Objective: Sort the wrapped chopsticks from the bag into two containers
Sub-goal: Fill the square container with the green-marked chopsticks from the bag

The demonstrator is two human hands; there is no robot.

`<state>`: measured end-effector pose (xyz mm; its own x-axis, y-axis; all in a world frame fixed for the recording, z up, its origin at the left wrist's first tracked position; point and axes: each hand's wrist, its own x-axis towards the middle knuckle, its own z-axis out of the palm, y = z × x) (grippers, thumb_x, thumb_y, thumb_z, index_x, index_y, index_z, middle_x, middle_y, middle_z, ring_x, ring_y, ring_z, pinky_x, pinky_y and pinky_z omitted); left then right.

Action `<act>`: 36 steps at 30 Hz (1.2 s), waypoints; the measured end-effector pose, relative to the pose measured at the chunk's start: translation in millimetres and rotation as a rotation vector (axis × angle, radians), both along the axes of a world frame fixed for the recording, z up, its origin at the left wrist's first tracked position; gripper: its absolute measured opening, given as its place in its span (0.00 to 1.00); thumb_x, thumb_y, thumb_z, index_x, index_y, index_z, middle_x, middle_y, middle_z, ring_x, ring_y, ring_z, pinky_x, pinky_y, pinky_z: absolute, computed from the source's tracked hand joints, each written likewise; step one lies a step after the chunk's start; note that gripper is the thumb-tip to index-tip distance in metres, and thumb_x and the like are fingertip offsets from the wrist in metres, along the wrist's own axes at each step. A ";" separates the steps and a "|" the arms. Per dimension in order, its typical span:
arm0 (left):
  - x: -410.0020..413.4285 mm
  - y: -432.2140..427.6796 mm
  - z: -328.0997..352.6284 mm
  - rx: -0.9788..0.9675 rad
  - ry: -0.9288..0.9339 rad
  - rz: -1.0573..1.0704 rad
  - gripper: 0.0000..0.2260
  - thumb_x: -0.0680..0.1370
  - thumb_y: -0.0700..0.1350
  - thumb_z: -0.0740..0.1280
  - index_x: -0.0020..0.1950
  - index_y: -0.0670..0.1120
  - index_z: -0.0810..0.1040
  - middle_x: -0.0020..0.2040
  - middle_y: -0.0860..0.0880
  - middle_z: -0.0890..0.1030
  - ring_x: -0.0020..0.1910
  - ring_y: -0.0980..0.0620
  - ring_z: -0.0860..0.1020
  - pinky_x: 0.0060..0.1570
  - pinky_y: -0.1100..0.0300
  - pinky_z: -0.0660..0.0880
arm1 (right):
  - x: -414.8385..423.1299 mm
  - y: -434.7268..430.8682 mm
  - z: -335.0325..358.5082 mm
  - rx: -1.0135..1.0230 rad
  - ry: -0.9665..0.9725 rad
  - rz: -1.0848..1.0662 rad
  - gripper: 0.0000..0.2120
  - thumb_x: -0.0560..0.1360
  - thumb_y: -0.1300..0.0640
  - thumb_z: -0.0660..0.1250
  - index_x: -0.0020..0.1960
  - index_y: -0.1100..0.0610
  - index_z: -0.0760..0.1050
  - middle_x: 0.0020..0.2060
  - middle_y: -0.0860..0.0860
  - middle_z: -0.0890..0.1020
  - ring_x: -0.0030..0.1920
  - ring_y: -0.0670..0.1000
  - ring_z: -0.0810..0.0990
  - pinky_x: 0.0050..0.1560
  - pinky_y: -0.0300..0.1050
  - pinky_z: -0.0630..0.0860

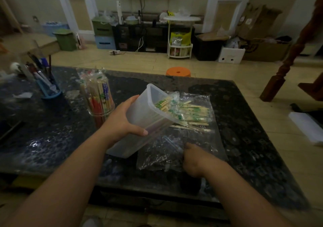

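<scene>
Left hand: the left hand (122, 120) grips a translucent rectangular plastic container (139, 121) by its side, thumb along the near face and fingers round the far face. The forearm reaches in from the lower left.
Container: tilted away and to the right, base end low by the table and open mouth raised over the bag. A bunch of green-wrapped chopsticks (162, 105) shows at the mouth.
Right hand: the right hand (192, 158) is closed, fingers curled down and pinching the near edge of a crumpled clear plastic bag (160, 153).
Bag: lies on the dark speckled stone table (52, 139). More green-wrapped pairs lie at its far half, just beside the container's mouth.
Around: a round clear jar (99, 102) packed with upright mixed-colour wrapped chopsticks stands left of the container, its base partly hidden by the left wrist. A blue pen holder (49, 90) stands farther left. An orange round stool (178, 72) stands on the floor beyond the table.
</scene>
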<state>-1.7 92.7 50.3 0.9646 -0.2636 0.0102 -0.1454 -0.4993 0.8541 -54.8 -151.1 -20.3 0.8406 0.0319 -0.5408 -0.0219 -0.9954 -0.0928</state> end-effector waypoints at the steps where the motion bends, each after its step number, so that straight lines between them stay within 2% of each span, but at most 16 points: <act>1: 0.7 0.6 -0.1 -0.005 -0.008 0.004 0.55 0.50 0.57 0.80 0.76 0.63 0.63 0.70 0.55 0.69 0.66 0.50 0.70 0.64 0.41 0.71 | -1.6 0.6 -5.7 -0.004 -0.031 -0.028 0.29 0.80 0.53 0.56 0.79 0.59 0.55 0.79 0.56 0.51 0.78 0.59 0.53 0.76 0.58 0.57; 3: 2.1 0.3 -0.6 -0.014 -0.015 0.010 0.55 0.49 0.58 0.80 0.76 0.62 0.64 0.70 0.55 0.69 0.66 0.50 0.71 0.64 0.42 0.71 | -4.4 0.9 -13.5 0.035 -0.129 -0.107 0.32 0.82 0.53 0.54 0.81 0.57 0.43 0.80 0.54 0.42 0.79 0.57 0.43 0.78 0.56 0.49; 5: 3.1 0.7 -0.9 -0.022 -0.014 0.010 0.55 0.49 0.58 0.80 0.75 0.62 0.64 0.70 0.55 0.70 0.66 0.50 0.71 0.64 0.42 0.71 | -3.3 2.3 -18.5 0.109 -0.273 -0.167 0.32 0.82 0.53 0.54 0.81 0.54 0.41 0.80 0.52 0.41 0.79 0.55 0.41 0.78 0.55 0.47; 7: 4.4 0.7 -1.5 -0.026 -0.009 0.013 0.54 0.50 0.57 0.80 0.75 0.63 0.64 0.69 0.55 0.70 0.65 0.51 0.72 0.64 0.42 0.71 | 6.4 2.2 -27.7 0.185 -0.417 -0.236 0.32 0.80 0.54 0.55 0.81 0.54 0.46 0.80 0.52 0.48 0.79 0.55 0.47 0.77 0.54 0.51; 10: 6.4 0.4 -2.7 -0.035 -0.009 0.011 0.53 0.50 0.57 0.80 0.74 0.64 0.65 0.69 0.56 0.71 0.65 0.52 0.72 0.64 0.43 0.72 | 25.0 0.8 -38.6 0.260 -0.576 -0.363 0.29 0.77 0.57 0.58 0.78 0.54 0.57 0.74 0.56 0.66 0.72 0.57 0.66 0.72 0.52 0.65; 12: 7.9 0.8 -3.4 -0.028 -0.011 0.004 0.53 0.50 0.57 0.80 0.75 0.63 0.65 0.69 0.57 0.70 0.65 0.53 0.72 0.63 0.45 0.72 | 36.5 -0.7 -39.7 0.240 -0.574 -0.385 0.30 0.78 0.57 0.59 0.78 0.53 0.56 0.75 0.54 0.66 0.73 0.56 0.65 0.72 0.52 0.64; 15: 10.5 2.4 -3.6 -0.017 0.007 -0.001 0.54 0.51 0.57 0.80 0.75 0.65 0.63 0.70 0.57 0.69 0.66 0.52 0.71 0.65 0.43 0.71 | 51.4 -2.8 -34.9 0.173 -0.495 -0.335 0.31 0.80 0.55 0.58 0.80 0.52 0.50 0.80 0.51 0.53 0.79 0.54 0.51 0.77 0.50 0.51; 17: 13.0 3.2 -3.8 -0.005 0.026 -0.009 0.54 0.51 0.57 0.81 0.74 0.66 0.63 0.70 0.57 0.69 0.67 0.51 0.71 0.66 0.41 0.71 | 59.1 -2.0 -31.2 0.147 -0.509 -0.306 0.31 0.80 0.55 0.57 0.80 0.53 0.49 0.80 0.50 0.51 0.79 0.53 0.47 0.77 0.52 0.46; 22: 15.0 2.6 -3.9 0.010 0.031 -0.032 0.53 0.52 0.57 0.80 0.74 0.67 0.62 0.70 0.58 0.69 0.67 0.51 0.71 0.65 0.41 0.71 | 71.2 -2.4 -31.7 0.085 -0.465 -0.318 0.32 0.79 0.49 0.61 0.79 0.52 0.52 0.78 0.52 0.57 0.77 0.56 0.55 0.76 0.58 0.49; 27: 16.0 1.4 -3.8 0.011 0.023 -0.029 0.52 0.51 0.58 0.79 0.73 0.68 0.63 0.70 0.57 0.69 0.66 0.51 0.71 0.65 0.42 0.71 | 68.4 -2.1 -25.7 -0.024 -0.456 -0.281 0.27 0.75 0.43 0.64 0.72 0.51 0.66 0.75 0.53 0.62 0.74 0.59 0.59 0.74 0.60 0.55; 30: 14.7 1.7 -3.4 0.006 0.037 -0.035 0.52 0.51 0.57 0.80 0.73 0.68 0.63 0.70 0.58 0.69 0.66 0.51 0.71 0.66 0.40 0.71 | 65.5 -0.7 -21.5 -0.020 -0.477 -0.265 0.21 0.76 0.47 0.65 0.68 0.48 0.71 0.71 0.52 0.66 0.71 0.58 0.62 0.72 0.59 0.58; 34: 12.5 1.3 -2.7 -0.002 0.038 -0.032 0.51 0.51 0.57 0.80 0.71 0.70 0.64 0.70 0.57 0.69 0.66 0.51 0.71 0.66 0.38 0.70 | 58.2 2.8 -21.2 -0.044 -0.561 -0.150 0.15 0.79 0.51 0.60 0.65 0.52 0.71 0.64 0.52 0.72 0.66 0.56 0.67 0.67 0.53 0.62; 36: 12.8 0.8 -3.1 0.000 0.041 -0.030 0.52 0.51 0.57 0.81 0.72 0.69 0.64 0.70 0.57 0.69 0.67 0.50 0.71 0.66 0.38 0.70 | 55.6 4.3 -18.7 -0.020 -0.559 -0.139 0.14 0.80 0.53 0.57 0.64 0.50 0.71 0.62 0.52 0.75 0.64 0.56 0.70 0.65 0.52 0.64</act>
<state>11.1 93.5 47.2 0.9558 -0.2926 -0.0296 -0.1250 -0.4952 0.8597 0.8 -146.8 -39.0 0.9944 -0.1045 -0.0124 -0.1052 -0.9885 -0.1089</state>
